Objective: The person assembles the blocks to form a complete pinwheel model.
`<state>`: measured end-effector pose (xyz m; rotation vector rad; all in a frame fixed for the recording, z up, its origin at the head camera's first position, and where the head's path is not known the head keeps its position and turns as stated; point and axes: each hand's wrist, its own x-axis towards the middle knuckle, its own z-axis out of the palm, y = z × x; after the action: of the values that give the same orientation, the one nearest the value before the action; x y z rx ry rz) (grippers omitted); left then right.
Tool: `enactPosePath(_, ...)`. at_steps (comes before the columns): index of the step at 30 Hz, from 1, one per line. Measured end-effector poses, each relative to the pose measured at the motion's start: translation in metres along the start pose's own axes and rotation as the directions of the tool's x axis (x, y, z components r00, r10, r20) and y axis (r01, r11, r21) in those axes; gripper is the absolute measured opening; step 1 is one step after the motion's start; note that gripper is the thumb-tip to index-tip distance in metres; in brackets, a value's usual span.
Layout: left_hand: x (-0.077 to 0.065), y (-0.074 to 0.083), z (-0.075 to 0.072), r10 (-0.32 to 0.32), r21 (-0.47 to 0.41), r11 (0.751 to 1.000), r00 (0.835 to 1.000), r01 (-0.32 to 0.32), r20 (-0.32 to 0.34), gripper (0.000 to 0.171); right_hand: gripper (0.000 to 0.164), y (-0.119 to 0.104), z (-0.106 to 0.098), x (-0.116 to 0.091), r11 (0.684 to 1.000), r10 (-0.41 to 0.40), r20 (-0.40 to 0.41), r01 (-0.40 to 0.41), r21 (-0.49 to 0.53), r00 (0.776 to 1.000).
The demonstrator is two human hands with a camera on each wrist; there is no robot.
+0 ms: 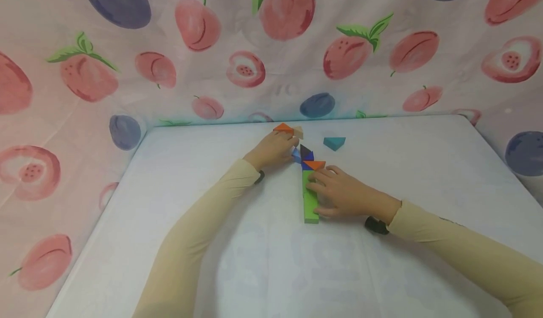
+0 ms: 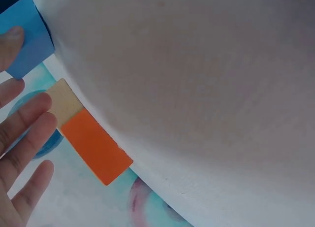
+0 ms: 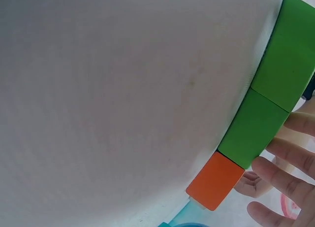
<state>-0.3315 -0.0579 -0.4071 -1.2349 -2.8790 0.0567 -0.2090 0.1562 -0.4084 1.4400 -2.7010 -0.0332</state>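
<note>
My left hand [image 1: 275, 147] is at the far end of the row of blocks. In the left wrist view its thumb lies over a light blue block [image 2: 30, 37], with the index fingertip at the block's lower corner; the other fingers are spread. Beside that block are dark blue pieces [image 1: 308, 156] and a dark triangular piece [image 1: 305, 150]. My right hand [image 1: 345, 193] rests along the right side of two green blocks [image 1: 311, 209] laid end to end, its fingers relaxed and fingertips at their upper edge. An orange triangular block [image 1: 315, 165] adjoins their far end.
Beyond the left hand, another orange triangular block [image 1: 283, 128] stands beside a plain wooden piece [image 1: 299, 132]. A teal block [image 1: 334, 142] lies to the right on the white tabletop [image 1: 424, 176]. A fruit-print cloth [image 1: 271, 73] hangs behind the far table edge.
</note>
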Motion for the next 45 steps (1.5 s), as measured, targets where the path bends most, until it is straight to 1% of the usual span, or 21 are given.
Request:
enactPosePath(2,0.000,-0.002,-0.002,0.010,-0.022,1.000,1.000,-0.010,0.002,0.032,0.058,0.000,0.000,0.000,1.000,-0.002,0.000,0.002,0.003,1.000)
enactPosePath(5,0.000,-0.011,-0.005,0.002,-0.066,0.998,1.000,-0.002,-0.002,0.034,0.057,0.001,-0.001,0.000,1.000,-0.005,0.004,0.005,0.005,1.000)
enactPosePath(7,0.000,-0.020,-0.009,-0.033,-0.075,0.997,0.999,0.032,-0.017,0.037,0.057,0.001,-0.001,0.001,1.000,-0.005,0.008,0.005,0.009,1.000)
enactPosePath(9,0.002,-0.029,-0.012,-0.081,-0.087,0.993,0.996,0.078,-0.038,0.039,0.058,0.000,-0.001,0.001,1.000,0.000,0.015,0.000,0.012,1.000)
enactPosePath(10,0.004,-0.034,-0.013,-0.103,-0.079,0.992,0.994,0.099,-0.047,0.039,0.058,0.000,-0.001,0.001,1.000,0.003,0.019,-0.003,0.015,1.000)
enactPosePath(13,0.011,-0.045,-0.014,-0.160,-0.066,0.986,0.986,0.156,-0.048,0.042,0.058,0.000,-0.001,0.001,1.000,0.005,0.022,-0.005,0.018,1.000)
enactPosePath(15,0.016,-0.050,-0.010,-0.182,-0.065,0.982,0.983,0.180,-0.038,0.044,0.057,-0.001,-0.001,0.001,1.000,0.002,0.017,-0.003,0.018,1.000)
enactPosePath(17,0.020,-0.054,-0.002,-0.193,-0.063,0.980,0.980,0.191,-0.036,0.043,0.057,-0.001,0.000,0.000,1.000,-0.003,0.014,0.002,0.023,1.000)
enactPosePath(20,0.024,-0.056,0.006,-0.208,-0.096,0.974,0.977,0.203,-0.042,0.035,0.058,-0.002,0.002,0.000,1.000,-0.006,0.011,0.006,0.028,1.000)
enactPosePath(23,0.025,-0.055,0.010,-0.216,-0.109,0.972,0.975,0.209,-0.054,0.026,0.058,-0.002,0.003,0.000,1.000,-0.004,0.013,0.003,0.028,1.000)
enactPosePath(27,0.016,-0.057,0.009,-0.219,-0.085,0.974,0.973,0.212,-0.076,0.021,0.058,-0.002,0.002,0.000,1.000,-0.003,0.008,0.003,0.020,1.000)
enactPosePath(30,0.002,-0.057,0.007,-0.204,-0.041,0.979,0.976,0.201,-0.075,0.019,0.058,-0.001,0.000,0.000,1.000,0.000,0.003,0.000,0.013,1.000)
enactPosePath(31,-0.005,-0.056,0.006,-0.199,-0.030,0.980,0.978,0.197,-0.067,0.018,0.058,-0.001,0.000,0.000,1.000,0.001,0.003,-0.001,0.012,1.000)
enactPosePath(35,-0.030,-0.047,0.002,-0.170,-0.011,0.985,0.985,0.169,-0.022,0.016,0.058,0.000,0.000,0.000,1.000,0.007,0.009,-0.007,0.008,1.000)
enactPosePath(38,-0.043,-0.036,-0.001,-0.132,-0.014,0.991,0.991,0.132,-0.007,0.020,0.058,0.000,0.002,0.000,1.000,0.005,0.002,-0.005,0.005,1.000)
enactPosePath(41,-0.048,-0.023,-0.001,-0.090,0.000,0.996,0.996,0.090,-0.011,0.022,0.057,0.001,0.003,0.000,1.000,-0.002,-0.019,0.002,0.004,1.000)
enactPosePath(45,-0.047,-0.007,0.002,-0.068,0.015,0.998,0.997,0.068,-0.021,0.026,0.056,0.001,0.005,0.001,1.000,-0.017,-0.039,0.017,-0.005,0.999)
